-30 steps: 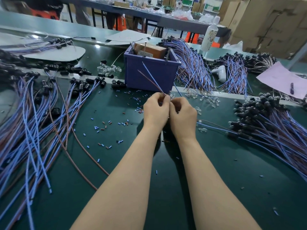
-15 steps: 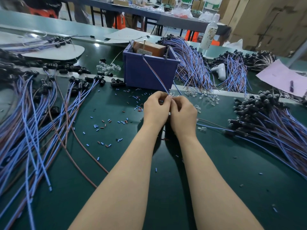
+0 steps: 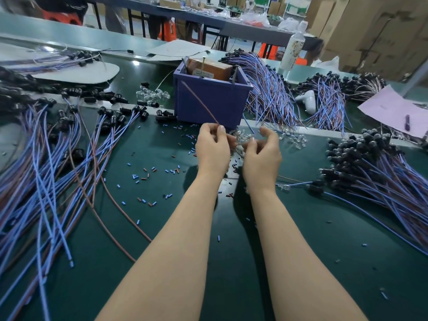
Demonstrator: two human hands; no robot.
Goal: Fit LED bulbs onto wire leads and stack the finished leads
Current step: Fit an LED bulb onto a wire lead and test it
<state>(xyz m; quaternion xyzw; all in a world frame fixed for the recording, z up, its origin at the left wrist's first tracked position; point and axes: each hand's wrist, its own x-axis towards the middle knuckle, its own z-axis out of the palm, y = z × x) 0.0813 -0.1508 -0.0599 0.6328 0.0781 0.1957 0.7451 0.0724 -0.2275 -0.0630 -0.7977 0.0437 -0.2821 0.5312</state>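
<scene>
My left hand (image 3: 212, 148) pinches a brown wire (image 3: 199, 100) that sticks up and away in front of the purple box. My right hand (image 3: 262, 158) is beside it, fingers curled, pinching a short blue wire (image 3: 248, 125) between thumb and forefinger. A small heap of clear LED bulbs (image 3: 242, 136) lies on the green mat between and just beyond the two hands. Whether a bulb sits on the wires is hidden by my fingers. A stack of leads with black sockets (image 3: 379, 172) lies to the right.
A purple box (image 3: 215, 100) stands right behind my hands. Loose blue and brown leads (image 3: 46, 163) spread over the left of the mat. Cut insulation bits (image 3: 148, 177) litter the middle. More bundles (image 3: 268, 93), a white tool (image 3: 308, 100) and pink paper (image 3: 393, 110) lie at the back right.
My hands, pressed together before, have drawn apart. The brown and blue wires, held side by side earlier, are now split between the left and right hand.
</scene>
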